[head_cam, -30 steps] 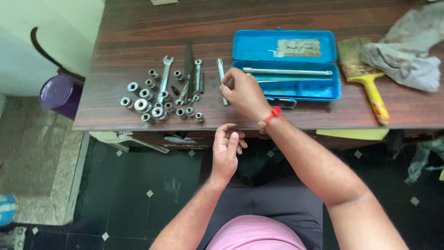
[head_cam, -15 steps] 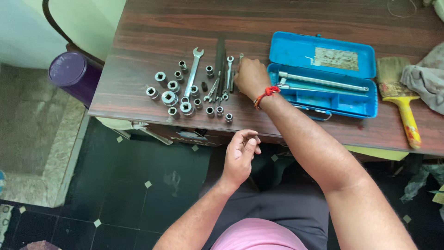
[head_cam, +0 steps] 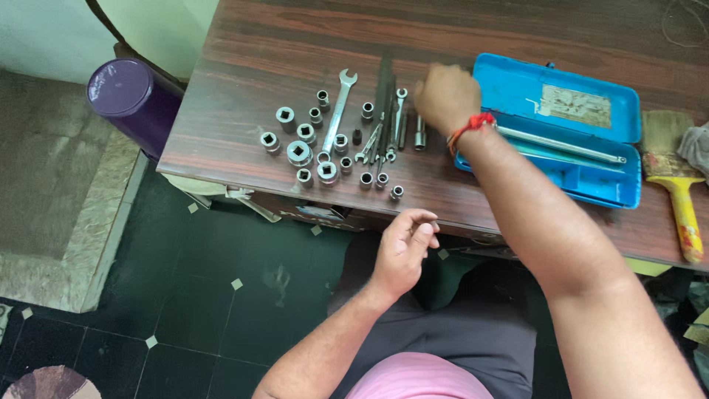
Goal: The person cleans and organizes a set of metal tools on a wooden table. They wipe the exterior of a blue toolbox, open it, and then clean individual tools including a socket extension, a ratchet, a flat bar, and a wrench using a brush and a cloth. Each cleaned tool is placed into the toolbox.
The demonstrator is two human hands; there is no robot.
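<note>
My right hand [head_cam: 445, 96], a red thread on its wrist, hovers knuckles-up over a row of slim metal tools [head_cam: 388, 118] on the dark wooden table [head_cam: 295, 44]. Its fingers are curled and their undersides are hidden. Left of it lie a combination wrench [head_cam: 336, 111] and several chrome sockets [head_cam: 299, 153]; a long socket [head_cam: 419, 134] stands just below the hand. My left hand [head_cam: 402, 247] is below the table's front edge, fingertips pinched on a small dark metal piece [head_cam: 433, 224]. An open blue metal toolbox [head_cam: 583, 96] with a long bar [head_cam: 561, 144] inside sits to the right.
A yellow-handled paintbrush [head_cam: 676, 185] and a grey cloth [head_cam: 696, 144] lie at the table's right end. A purple cylinder [head_cam: 129, 96] stands on the floor by the table's left corner. Dark tiled floor lies beneath my lap.
My right hand has lifted from the toolbox's left edge toward the slim tools. My left hand stays below the table edge, fingers now pinched together. The camera view has shifted left and closer.
</note>
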